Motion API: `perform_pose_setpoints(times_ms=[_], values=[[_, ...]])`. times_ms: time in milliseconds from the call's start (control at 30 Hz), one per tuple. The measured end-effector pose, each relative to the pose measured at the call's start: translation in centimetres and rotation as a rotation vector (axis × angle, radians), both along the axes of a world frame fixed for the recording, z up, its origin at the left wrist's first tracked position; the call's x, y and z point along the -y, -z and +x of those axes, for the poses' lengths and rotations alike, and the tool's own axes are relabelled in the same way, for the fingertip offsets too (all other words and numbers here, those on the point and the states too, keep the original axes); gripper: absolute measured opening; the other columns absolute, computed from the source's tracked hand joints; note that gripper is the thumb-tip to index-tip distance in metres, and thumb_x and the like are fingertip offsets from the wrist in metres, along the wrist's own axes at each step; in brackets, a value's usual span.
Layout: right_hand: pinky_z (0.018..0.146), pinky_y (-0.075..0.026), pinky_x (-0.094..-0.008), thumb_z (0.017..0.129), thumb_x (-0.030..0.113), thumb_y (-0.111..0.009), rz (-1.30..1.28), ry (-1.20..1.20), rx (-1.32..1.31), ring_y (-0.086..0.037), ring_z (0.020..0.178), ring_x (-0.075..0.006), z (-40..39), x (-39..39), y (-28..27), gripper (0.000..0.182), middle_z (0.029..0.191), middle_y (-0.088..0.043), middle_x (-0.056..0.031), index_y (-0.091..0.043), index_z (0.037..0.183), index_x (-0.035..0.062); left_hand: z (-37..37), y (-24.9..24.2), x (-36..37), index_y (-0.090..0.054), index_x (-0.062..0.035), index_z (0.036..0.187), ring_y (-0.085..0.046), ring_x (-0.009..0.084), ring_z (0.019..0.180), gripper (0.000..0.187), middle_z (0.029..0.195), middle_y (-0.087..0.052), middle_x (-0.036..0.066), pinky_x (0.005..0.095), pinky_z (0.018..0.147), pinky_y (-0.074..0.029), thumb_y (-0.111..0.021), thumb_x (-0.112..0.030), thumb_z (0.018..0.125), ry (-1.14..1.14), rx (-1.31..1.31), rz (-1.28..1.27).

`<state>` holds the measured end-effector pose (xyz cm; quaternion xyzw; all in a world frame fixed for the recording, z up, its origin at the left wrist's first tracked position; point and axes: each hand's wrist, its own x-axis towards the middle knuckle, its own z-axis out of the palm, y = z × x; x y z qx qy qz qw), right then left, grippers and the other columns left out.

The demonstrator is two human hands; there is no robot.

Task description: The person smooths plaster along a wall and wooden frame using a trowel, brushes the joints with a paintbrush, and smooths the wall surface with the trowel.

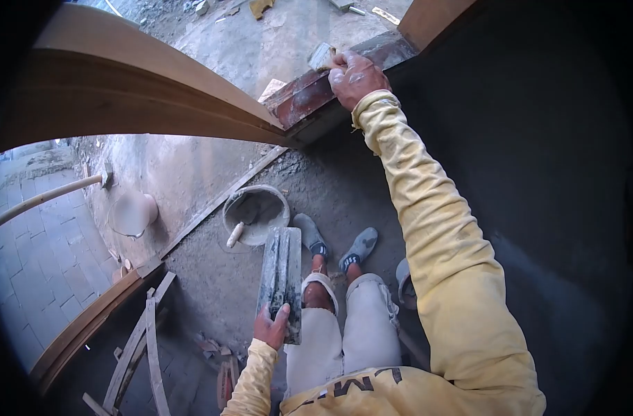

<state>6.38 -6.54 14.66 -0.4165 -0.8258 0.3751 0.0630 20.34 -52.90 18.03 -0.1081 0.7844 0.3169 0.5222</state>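
My right hand (358, 78), at the end of a stretched-out arm, is closed round a brush (322, 57) with a pale, light-coloured head. It is over the dark reddish sill (306, 100) at the foot of the wooden frame. Low in the middle, my left hand (272, 326) grips a long grey plastering float (281, 277), which lies in front of my left leg. Just beyond the float stands a round tub (257, 213) of grey mortar, with a tool handle (235, 234) sticking over its rim.
A curved wooden frame (136, 90) crosses the upper left. A whitish bucket (133, 213) and a long-handled tool (46, 201) are at the left. Wooden slats (150, 347) lean at the lower left. A dark wall (524, 173) fills the right side.
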Motion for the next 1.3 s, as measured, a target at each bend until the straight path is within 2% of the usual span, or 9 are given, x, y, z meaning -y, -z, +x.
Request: perform_pose_setpoints(times_ms=[100,333,533,733,867,933,1000,1033,1300], values=[[0.092,-0.047,-0.0375,0.081,0.027,-0.059,-0.172,-0.354,0.147,-0.063,0.1,-0.0339,2.9,3.2,0.8,0.033,0.104,-0.067,-0.0169,-0.067,0.107,0.0078,0.3,0.0,-0.5,-0.054,0.0034,0.102,-0.057,0.0139,0.055,0.045,0.069,-0.058,0.007,0.0291,0.049,-0.046,-0.064,-0.038,0.088,-0.029,0.0,-0.011],[0.084,-0.051,-0.0431,0.083,0.018,-0.058,0.067,0.388,-0.112,-0.065,0.095,-0.0373,10.1,0.0,3.1,0.028,0.1,-0.068,-0.0192,-0.061,0.109,0.0065,0.1,0.4,0.0,-0.054,0.0039,0.102,-0.057,0.0136,0.054,0.044,0.072,-0.059,0.008,0.0288,0.047,-0.047,-0.064,-0.036,0.088,-0.066,0.028,-0.024],[0.089,-0.048,-0.0469,0.084,0.026,-0.055,-0.257,0.022,0.133,-0.061,0.096,-0.0422,6.9,11.7,0.9,0.026,0.1,-0.067,-0.0183,-0.063,0.107,0.0161,-0.5,-0.4,-0.6,-0.055,0.0031,0.101,-0.057,0.0127,0.054,0.041,0.07,-0.059,0.007,0.0284,0.047,-0.047,-0.064,-0.035,0.088,0.014,0.002,-0.039],[0.083,-0.051,-0.0457,0.085,0.022,-0.057,-0.052,0.335,-0.134,-0.064,0.091,-0.0389,9.9,5.4,2.2,0.027,0.098,-0.069,-0.016,-0.062,0.108,0.0089,-0.9,-1.5,-1.0,-0.056,0.0031,0.1,-0.057,0.0129,0.055,0.041,0.071,-0.059,0.008,0.029,0.048,-0.048,-0.064,-0.035,0.089,0.023,0.023,-0.019],[0.083,-0.051,-0.0465,0.087,0.022,-0.057,-0.109,0.059,0.069,-0.064,0.091,-0.0397,10.7,9.3,1.0,0.025,0.097,-0.068,-0.0165,-0.062,0.108,0.0098,-0.2,-0.1,-0.3,-0.055,0.0032,0.099,-0.057,0.0133,0.055,0.041,0.07,-0.059,0.007,0.0282,0.049,-0.047,-0.063,-0.036,0.089,0.037,-0.035,-0.002],[0.079,-0.052,-0.039,0.087,0.018,-0.059,-0.138,-0.059,-0.005,-0.067,0.087,-0.034,12.2,10.3,1.6,0.026,0.097,-0.068,-0.0171,-0.062,0.11,0.0057,-0.4,-1.5,-1.4,-0.054,0.0041,0.101,-0.055,0.0131,0.054,0.042,0.07,-0.058,0.006,0.0279,0.049,-0.046,-0.061,-0.036,0.09,0.057,-0.06,0.002],[0.079,-0.052,-0.0365,0.087,0.015,-0.06,-0.013,0.238,-0.212,-0.067,0.082,-0.0312,14.2,9.5,1.6,0.027,0.096,-0.068,-0.0157,-0.061,0.112,0.0049,-0.8,-3.6,-4.0,-0.053,0.004,0.102,-0.054,0.0118,0.053,0.04,0.068,-0.057,0.005,0.0268,0.048,-0.044,-0.058,-0.034,0.092,-0.052,0.029,0.115],[0.072,-0.051,-0.0303,0.087,0.013,-0.061,0.085,0.332,-0.264,-0.066,0.075,-0.0212,15.5,8.7,1.7,0.028,0.093,-0.068,-0.0124,-0.06,0.113,0.002,-1.1,-4.1,-5.8,-0.052,0.0034,0.101,-0.053,0.0109,0.052,0.038,0.068,-0.056,0.004,0.0261,0.047,-0.043,-0.057,-0.034,0.093,-0.073,0.037,0.176],[0.074,-0.051,-0.0294,0.086,0.011,-0.062,-0.236,0.393,-0.141,-0.067,0.082,-0.0192,26.1,10.8,2.1,0.028,0.097,-0.068,-0.0121,-0.06,0.112,-0.0007,-5.3,0.9,-19.3,-0.054,-0.0015,0.095,-0.041,0.0086,0.043,0.034,0.062,-0.047,0.001,0.0227,0.039,-0.033,-0.055,-0.035,0.095,-0.132,-0.032,0.491]])
